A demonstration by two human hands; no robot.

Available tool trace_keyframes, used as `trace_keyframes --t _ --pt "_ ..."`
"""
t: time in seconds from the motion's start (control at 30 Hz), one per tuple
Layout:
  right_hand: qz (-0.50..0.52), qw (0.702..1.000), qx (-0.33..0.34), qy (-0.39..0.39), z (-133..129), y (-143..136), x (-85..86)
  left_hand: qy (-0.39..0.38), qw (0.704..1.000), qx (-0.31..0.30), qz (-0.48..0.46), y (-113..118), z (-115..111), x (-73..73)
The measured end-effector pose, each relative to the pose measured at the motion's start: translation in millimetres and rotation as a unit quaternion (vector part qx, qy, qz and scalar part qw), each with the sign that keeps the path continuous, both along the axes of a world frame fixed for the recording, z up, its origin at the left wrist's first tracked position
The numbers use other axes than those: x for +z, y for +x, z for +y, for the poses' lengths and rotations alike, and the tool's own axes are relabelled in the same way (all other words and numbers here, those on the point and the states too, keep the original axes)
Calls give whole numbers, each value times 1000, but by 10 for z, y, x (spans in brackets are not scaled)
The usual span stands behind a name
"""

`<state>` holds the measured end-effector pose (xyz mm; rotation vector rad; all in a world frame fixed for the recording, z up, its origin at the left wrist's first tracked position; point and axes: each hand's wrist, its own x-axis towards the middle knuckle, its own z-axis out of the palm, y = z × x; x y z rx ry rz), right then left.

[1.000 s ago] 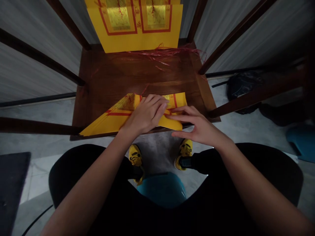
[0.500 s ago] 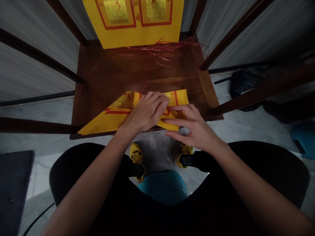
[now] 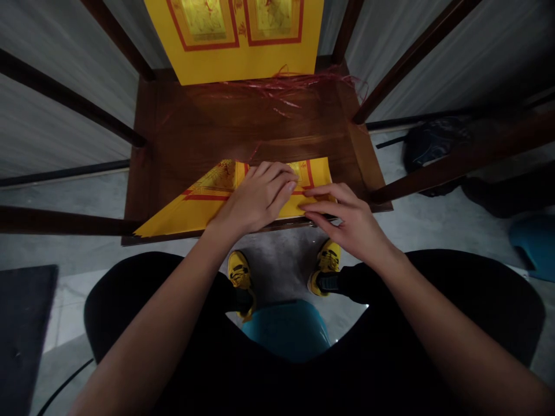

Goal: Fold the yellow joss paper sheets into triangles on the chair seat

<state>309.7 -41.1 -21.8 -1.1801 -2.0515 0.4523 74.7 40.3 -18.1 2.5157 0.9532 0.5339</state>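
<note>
Under my left hand point(image 3: 260, 193) is a partly folded sheet of yellow joss paper point(image 3: 177, 215) with red lines and a gold patch. The left fingers are together and curved over its middle, thumb alongside; what lies beneath them is hidden. My right hand point(image 3: 347, 216) is at the paper's near right part, thumb and fingertips drawn close together on its edge. The left part of the paper is slanted to a point, and a red-bordered corner shows at the right.
A dark wooden board point(image 3: 195, 121) between wooden legs bears the paper. At its far side stands a large yellow stack point(image 3: 243, 63) with red frames, beside loose red plastic strings point(image 3: 281, 86). A blue stool point(image 3: 286, 329) shows below, and a black bag point(image 3: 433, 150) on the floor at right.
My right hand has shifted slightly right, and its fingers have come closer together. The near right flap of the paper now lies flatter. My left hand stays in place.
</note>
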Motion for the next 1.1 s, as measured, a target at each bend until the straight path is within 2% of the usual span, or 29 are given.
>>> trace_keyframes --t 0.2,0.43,0.67,0.9,1.1 --pt "36 999 -10 -36 99 114 -98 46 997 -10 58 -28 4 -78" --pt "36 997 -51 -45 100 106 -168 65 994 -16 86 -23 -29 -52" --pt "53 995 -72 -52 65 23 -172 74 988 -27 134 -3 -50 -65" --pt "74 990 -86 -81 68 6 -144 57 989 -36 129 -35 -14 -86" --pt "64 991 -88 -83 57 -6 -164 80 987 -49 131 -56 0 -151"
